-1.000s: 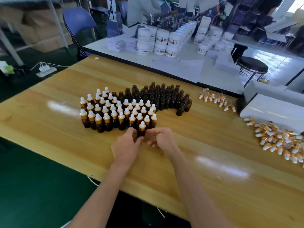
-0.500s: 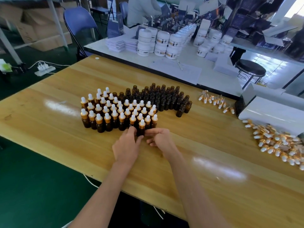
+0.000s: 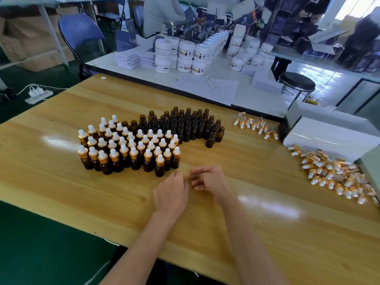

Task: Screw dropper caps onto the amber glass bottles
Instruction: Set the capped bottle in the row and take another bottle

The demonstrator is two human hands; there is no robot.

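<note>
Both hands empty, resting low over the light wooden tabletop point(image 3: 61, 182) near centre. Left hand point(image 3: 171, 195) palm down, fingers loosely spread, tips pointing far. Right hand point(image 3: 207, 177) just beside it to the right, fingers curled in loosely, gripping nothing. The two hands sit close together but can't tell if they touch.

Small amber glass bottles w/ gold-collar white-bulb dropper caps point(image 3: 123, 145) stand upright in a packed cluster left of centre, just beyond the hands. Nearest one, a lone capped amber bottle point(image 3: 159, 166), sticks out of the front row toward the hands — near the left fingertips, not touching.

Uncapped amber glass bottles point(image 3: 189, 126) are packed directly behind and to the right of the capped group, all upright, open necks showing.

Loose gold-and-white dropper caps: big heap point(image 3: 333, 175) at the right edge of the tabletop, well apart from the hands; smaller scattered row of caps point(image 3: 255, 124) far right, near a white cardboard box point(image 3: 329, 136).

Background — a white tabletop point(image 3: 257, 99) beyond carries stacked white plastic jars point(image 3: 185, 56) and paper sheets. Blue folding chair point(image 3: 82, 36) far left, black round stool point(image 3: 297, 82) far right. Another person in light clothing point(image 3: 160, 15) is at the far side, detail blurred.
</note>
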